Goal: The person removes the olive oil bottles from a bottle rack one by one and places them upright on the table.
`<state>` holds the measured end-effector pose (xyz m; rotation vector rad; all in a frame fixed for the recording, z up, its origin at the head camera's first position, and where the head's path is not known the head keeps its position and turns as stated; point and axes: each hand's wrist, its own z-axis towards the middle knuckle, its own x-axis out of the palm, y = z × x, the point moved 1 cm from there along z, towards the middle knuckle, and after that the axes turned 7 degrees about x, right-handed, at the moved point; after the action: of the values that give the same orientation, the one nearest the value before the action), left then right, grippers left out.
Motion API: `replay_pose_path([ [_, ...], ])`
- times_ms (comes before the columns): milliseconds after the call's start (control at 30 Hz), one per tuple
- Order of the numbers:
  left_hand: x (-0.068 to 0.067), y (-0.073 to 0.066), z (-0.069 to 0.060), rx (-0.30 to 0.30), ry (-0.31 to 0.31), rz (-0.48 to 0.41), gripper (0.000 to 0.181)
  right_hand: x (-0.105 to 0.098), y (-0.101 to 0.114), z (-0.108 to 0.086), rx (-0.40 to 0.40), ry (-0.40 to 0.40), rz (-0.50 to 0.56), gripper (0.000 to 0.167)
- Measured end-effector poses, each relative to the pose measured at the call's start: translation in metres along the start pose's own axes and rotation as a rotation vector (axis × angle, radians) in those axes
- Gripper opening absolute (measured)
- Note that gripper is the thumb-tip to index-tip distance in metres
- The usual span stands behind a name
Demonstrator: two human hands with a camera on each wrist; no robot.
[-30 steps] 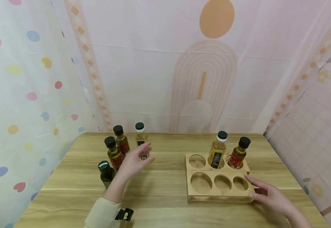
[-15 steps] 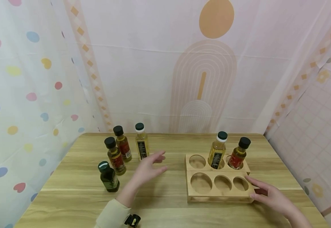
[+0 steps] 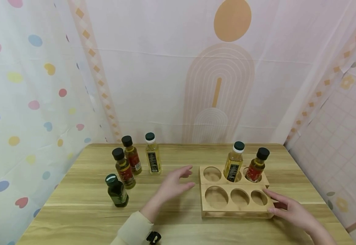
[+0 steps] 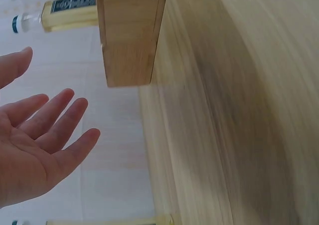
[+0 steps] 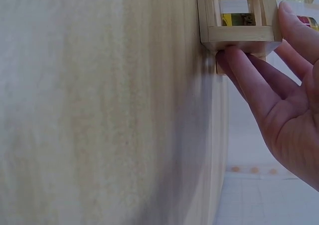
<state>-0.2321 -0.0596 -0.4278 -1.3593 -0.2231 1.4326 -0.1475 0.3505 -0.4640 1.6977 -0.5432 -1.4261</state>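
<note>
The left arm [image 3: 150, 209] reaches forward, slanting toward the person's right, bare past a sleeve [image 3: 134, 228]. The left grip [image 3: 175, 183] hovers with its fingers loosely bent and parted, the thumb held away from them. The right arm [image 3: 319, 231] angles in from the lower right, the right grip [image 3: 291, 209] holding with thumb and forefinger spread.

Bottles, six: red-labelled bottles [image 3: 126, 173], three; clear bottles [image 3: 153, 158], two; dark green bottle [image 3: 118, 194], one. Caps, six: black caps [image 3: 118, 153], three; green caps [image 3: 239, 146], three. Rack [image 3: 245, 208], one; round holes [image 3: 216, 197], six. Table [image 3: 196, 231], one. Hands, two: left hand [image 3: 172, 185], one; right hand [image 3: 294, 212], one.
</note>
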Motion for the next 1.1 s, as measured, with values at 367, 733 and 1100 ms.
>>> replay_pose_path([
  [367, 0.029, -0.017, 0.024, 0.114, 0.001, 0.04, 0.057, 0.0, 0.002, 0.001, 0.074, -0.006, -0.043, 0.059],
  [733, 0.045, -0.042, 0.063, 0.058, 0.002, -0.009, 0.059, 0.002, 0.004, 0.001, 0.047, -0.003, -0.032, 0.059],
  [1100, 0.052, -0.061, 0.096, 0.072, -0.028, 0.004, 0.062, 0.001, 0.009, 0.001, 0.09, 0.001, -0.057, 0.061],
])
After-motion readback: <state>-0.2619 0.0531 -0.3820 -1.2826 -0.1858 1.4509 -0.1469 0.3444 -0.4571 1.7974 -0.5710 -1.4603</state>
